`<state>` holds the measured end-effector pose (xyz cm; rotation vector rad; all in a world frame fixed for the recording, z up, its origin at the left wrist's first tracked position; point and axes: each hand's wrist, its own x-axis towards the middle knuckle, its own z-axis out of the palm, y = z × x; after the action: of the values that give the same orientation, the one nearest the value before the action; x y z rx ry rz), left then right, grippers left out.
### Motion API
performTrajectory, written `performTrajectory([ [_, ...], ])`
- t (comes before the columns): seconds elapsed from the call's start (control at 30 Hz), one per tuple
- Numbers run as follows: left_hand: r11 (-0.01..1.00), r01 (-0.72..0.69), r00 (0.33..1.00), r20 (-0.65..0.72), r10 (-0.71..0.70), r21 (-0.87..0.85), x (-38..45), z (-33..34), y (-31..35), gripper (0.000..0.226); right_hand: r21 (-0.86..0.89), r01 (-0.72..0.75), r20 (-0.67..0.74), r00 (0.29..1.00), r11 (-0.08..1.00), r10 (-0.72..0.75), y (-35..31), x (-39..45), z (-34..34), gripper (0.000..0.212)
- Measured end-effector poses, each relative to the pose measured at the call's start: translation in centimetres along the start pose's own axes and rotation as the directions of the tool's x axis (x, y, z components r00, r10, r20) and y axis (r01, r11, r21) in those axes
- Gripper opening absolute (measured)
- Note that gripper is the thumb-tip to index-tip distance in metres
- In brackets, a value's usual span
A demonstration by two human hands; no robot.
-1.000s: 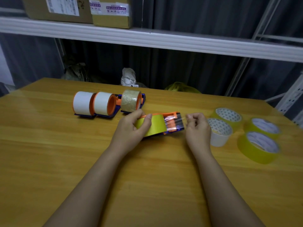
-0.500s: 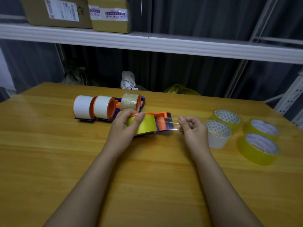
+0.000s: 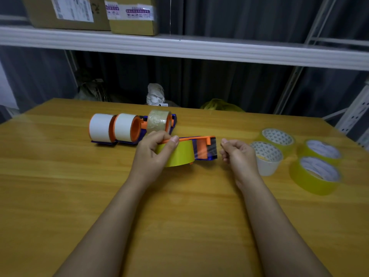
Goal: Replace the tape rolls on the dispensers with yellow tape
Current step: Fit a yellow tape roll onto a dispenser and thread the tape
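Note:
My left hand (image 3: 153,156) grips the blue and orange dispenser (image 3: 201,148) at mid-table, with the thumb on top of its yellow tape roll (image 3: 179,155). A clear strip of that tape lies over the dispenser's front. My right hand (image 3: 237,154) is just right of it, fingers curled and thumb pinched to forefinger at the strip's end. Behind stand two dispensers with white rolls (image 3: 99,127) (image 3: 125,127) and one with a clear brownish roll (image 3: 159,121).
Three loose yellow tape rolls (image 3: 277,138) (image 3: 321,150) (image 3: 315,175) and a white roll (image 3: 266,159) lie flat on the wooden table (image 3: 179,216) at the right. A white shelf (image 3: 199,49) with cardboard boxes (image 3: 131,15) hangs above the far edge.
My right hand drew the tape strip out past the dispenser's front, and the dispenser shifted slightly left with my left hand. The view moved a little.

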<state>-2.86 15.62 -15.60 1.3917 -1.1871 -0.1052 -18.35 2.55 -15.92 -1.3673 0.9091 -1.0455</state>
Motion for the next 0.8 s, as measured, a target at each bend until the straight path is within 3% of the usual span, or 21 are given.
performTrajectory([
  [0.37, 0.993, 0.059, 0.998, -0.014, -0.061, -0.099, 0.03, -0.31, 0.18, 0.047, -0.186, 0.324, 0.003, 0.944, 0.928, -0.329, -0.20, -0.71, 0.32, 0.009],
  [0.8, 0.979, 0.123, 0.990, -0.048, -0.132, -0.165, 0.41, -0.62, 0.64, 0.063, -0.197, 0.384, 0.041, 0.923, 0.902, -0.384, -0.23, -0.69, 0.27, 0.010],
])
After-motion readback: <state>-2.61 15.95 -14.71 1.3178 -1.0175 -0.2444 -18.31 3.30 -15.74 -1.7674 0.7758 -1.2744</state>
